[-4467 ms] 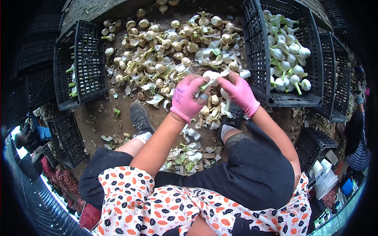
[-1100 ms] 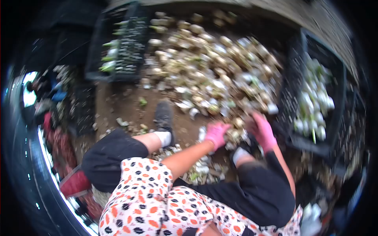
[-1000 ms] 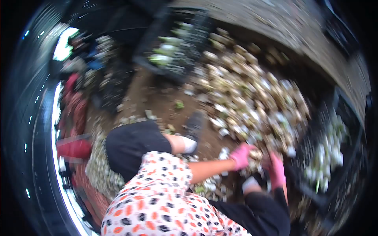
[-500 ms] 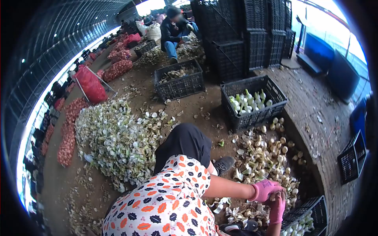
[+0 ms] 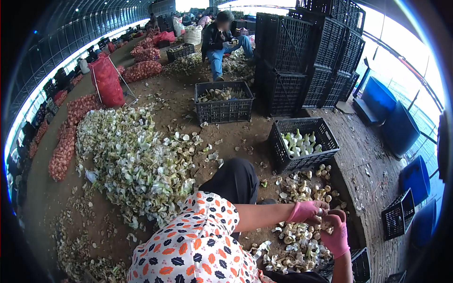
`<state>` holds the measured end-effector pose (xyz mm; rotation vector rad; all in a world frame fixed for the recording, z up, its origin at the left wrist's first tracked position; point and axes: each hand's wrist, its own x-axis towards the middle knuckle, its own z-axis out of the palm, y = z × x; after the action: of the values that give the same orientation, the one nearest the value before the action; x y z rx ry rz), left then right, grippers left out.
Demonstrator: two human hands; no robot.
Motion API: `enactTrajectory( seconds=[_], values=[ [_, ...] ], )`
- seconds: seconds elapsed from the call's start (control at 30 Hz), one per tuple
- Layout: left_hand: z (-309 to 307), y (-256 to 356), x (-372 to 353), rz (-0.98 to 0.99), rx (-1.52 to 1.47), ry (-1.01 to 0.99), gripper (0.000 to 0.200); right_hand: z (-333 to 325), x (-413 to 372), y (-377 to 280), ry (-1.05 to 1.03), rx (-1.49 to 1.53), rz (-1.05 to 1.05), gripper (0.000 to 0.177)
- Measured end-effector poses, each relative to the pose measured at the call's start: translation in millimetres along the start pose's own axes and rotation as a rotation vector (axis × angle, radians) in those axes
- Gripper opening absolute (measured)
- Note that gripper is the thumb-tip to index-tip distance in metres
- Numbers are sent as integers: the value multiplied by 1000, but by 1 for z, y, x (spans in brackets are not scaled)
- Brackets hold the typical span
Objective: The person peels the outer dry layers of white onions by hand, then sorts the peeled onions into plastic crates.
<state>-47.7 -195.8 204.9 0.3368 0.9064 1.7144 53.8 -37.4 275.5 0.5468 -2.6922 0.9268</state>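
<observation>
Both my hands wear pink gloves with dirty brownish fingers, held close together over a heap of pale bulbs and loose skins point(image 5: 302, 252) on the ground. My left hand point(image 5: 309, 212), on the outstretched bare arm, is closed, and a small greyish bit shows at its fingertips. Curled fingers also close my right hand point(image 5: 334, 232), just beside the left and coming up from the lower edge. What the fingers hold is too small and blurred to name. Beyond them stands a black crate point(image 5: 306, 162) with white, green-stemmed bulbs point(image 5: 301, 144).
Left of my knee point(image 5: 238, 177) spreads a large pile of peelings point(image 5: 137, 165). Ahead are another black crate point(image 5: 224, 111), a seated person point(image 5: 221, 45) and stacked black crates point(image 5: 288, 52). Red mesh sacks point(image 5: 63, 153) line the left; blue tubs point(image 5: 398, 125) stand right. Another crate point(image 5: 361, 266) is below my hands.
My view has tilted, showing more of the crate stack and the far end. The hands sit higher in view, with the fingers showing more between them. The seated person's arms and legs have shifted.
</observation>
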Motion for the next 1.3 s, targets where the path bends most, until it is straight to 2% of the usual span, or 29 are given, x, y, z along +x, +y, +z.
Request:
enactTrajectory(
  seconds=[0.07,0.13,0.2,0.27,0.33,0.37,0.47,0.5,0.6,0.67,0.73,0.77,0.8,0.83,0.87,0.93,1.0,1.07,1.1,1.13,1.17,1.23,1.3],
  values=[
    [-1,-3,-2,236,-181,88,33,4,5,-4,-19,-95,-122,45],
    [0,11,-19,241,-292,59,35,12,8,-13,-7,-119,-127,47],
    [5,17,-34,296,-285,230,36,20,13,-26,70,-77,-65,49],
    [0,15,-32,336,-317,233,36,28,16,-33,84,-59,-50,51],
    [-2,18,-32,487,-242,319,36,47,14,-22,140,842,424,48],
    [-7,19,-32,584,-120,315,37,43,14,-28,92,980,550,43],
    [-14,14,-34,709,-33,263,38,57,15,-28,142,1206,622,42],
    [-12,13,-36,749,-128,162,41,61,16,-34,144,1242,606,43],
    [-7,9,-46,759,-90,201,48,80,13,-38,200,1325,570,46],
    [-18,4,-37,746,-150,146,51,92,8,-31,362,1106,487,44],
    [-28,-5,-22,569,-467,126,47,97,11,-38,446,993,515,42],
    [-33,-15,-18,634,-396,99,39,105,7,-29,534,735,443,44],
    [-30,-12,-22,632,-399,92,39,108,7,-30,611,475,370,46],
    [-26,-10,-26,512,-281,95,36,108,4,-37,598,403,454,54],
    [-22,-10,-30,392,-162,97,35,109,1,-39,602,396,458,54],
    [-18,-12,-32,381,-129,150,34,111,-5,-43,586,-171,235,58],
    [-15,-21,-29,416,-142,92,40,108,-9,-48,591,-205,257,60],
    [-27,-42,-5,502,-108,-72,56,104,-13,-47,618,-380,170,54],
    [-25,-42,-9,507,-34,-64,59,104,-17,-43,640,-313,268,53],
    [-18,-40,-16,513,38,-56,62,104,-19,-43,638,-313,272,53],
    [-13,-37,-23,511,33,-54,62,103,-20,-43,643,-360,235,53],
    [-7,-31,-32,455,-216,-180,59,103,-18,-48,687,-357,234,55],
    [-9,-29,-34,383,-230,-169,56,103,-24,-46,671,-307,231,56]
  ],
)
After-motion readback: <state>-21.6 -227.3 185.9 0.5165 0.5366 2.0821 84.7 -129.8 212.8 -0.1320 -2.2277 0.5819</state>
